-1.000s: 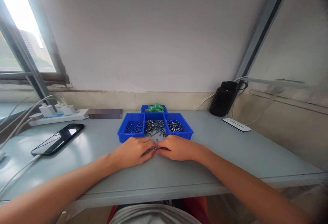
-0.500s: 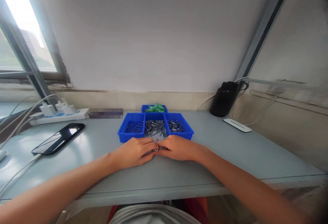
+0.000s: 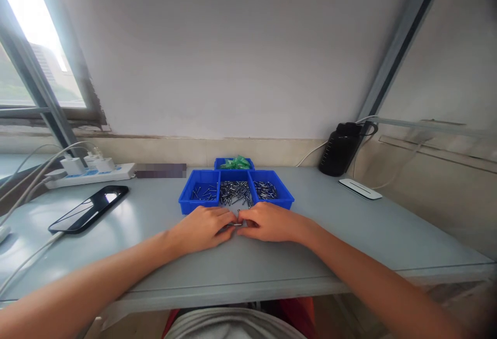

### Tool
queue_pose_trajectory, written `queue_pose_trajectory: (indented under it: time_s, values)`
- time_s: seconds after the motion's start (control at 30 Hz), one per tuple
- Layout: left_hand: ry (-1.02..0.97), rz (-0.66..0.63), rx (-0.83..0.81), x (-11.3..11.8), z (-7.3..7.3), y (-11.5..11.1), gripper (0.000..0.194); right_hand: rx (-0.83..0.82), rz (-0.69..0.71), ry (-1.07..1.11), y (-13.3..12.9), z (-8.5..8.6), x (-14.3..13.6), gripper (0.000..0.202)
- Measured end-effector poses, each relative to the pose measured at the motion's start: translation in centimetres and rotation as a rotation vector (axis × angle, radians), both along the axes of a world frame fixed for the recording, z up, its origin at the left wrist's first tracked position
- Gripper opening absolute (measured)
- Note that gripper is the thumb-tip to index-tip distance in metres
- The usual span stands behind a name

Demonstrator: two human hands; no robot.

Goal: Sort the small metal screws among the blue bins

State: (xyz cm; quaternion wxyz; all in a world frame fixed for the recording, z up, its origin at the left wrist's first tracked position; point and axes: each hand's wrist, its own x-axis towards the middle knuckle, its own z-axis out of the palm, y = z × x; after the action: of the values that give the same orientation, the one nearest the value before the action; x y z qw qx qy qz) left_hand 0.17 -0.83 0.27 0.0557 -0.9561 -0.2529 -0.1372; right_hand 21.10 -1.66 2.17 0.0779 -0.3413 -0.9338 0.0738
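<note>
My left hand [image 3: 207,229] pinches a small metal screw [image 3: 236,224] between thumb and fingers, just in front of the blue bins. Close against it on the right, my right hand [image 3: 267,222] has its fingertips pressed together, and a small metal piece shows at their tips. Behind the hands, a left blue bin [image 3: 186,205] holds a few scattered screws. Many screws [image 3: 236,192] fill the middle bin and spill out at its front. More small metal parts [image 3: 265,190] lie in the right bin.
Green plastic bags [image 3: 236,163] sit in a rear blue bin. A phone [image 3: 91,208] and a white power strip [image 3: 93,175] are on the left. On the right stand a black bottle [image 3: 339,150] and a flat white device [image 3: 360,189]. The table edge [image 3: 240,292] runs in front.
Between the fingertips, the metal screw now shows more of its length, lying crosswise. Both hands have shifted only slightly.
</note>
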Motion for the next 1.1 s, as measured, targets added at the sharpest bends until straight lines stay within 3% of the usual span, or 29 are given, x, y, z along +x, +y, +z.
queue_pose_trajectory:
  time_s: [0.47,1.1]
  values:
    - [0.181,0.139,0.013,0.04,0.03,-0.16,0.026,0.066,-0.017,-0.03,-0.18,0.14,0.01,0.022]
    - [0.201,0.147,-0.032,-0.05,-0.06,0.01,0.017,0.087,0.074,0.049,-0.2,-0.65,-0.16,0.023]
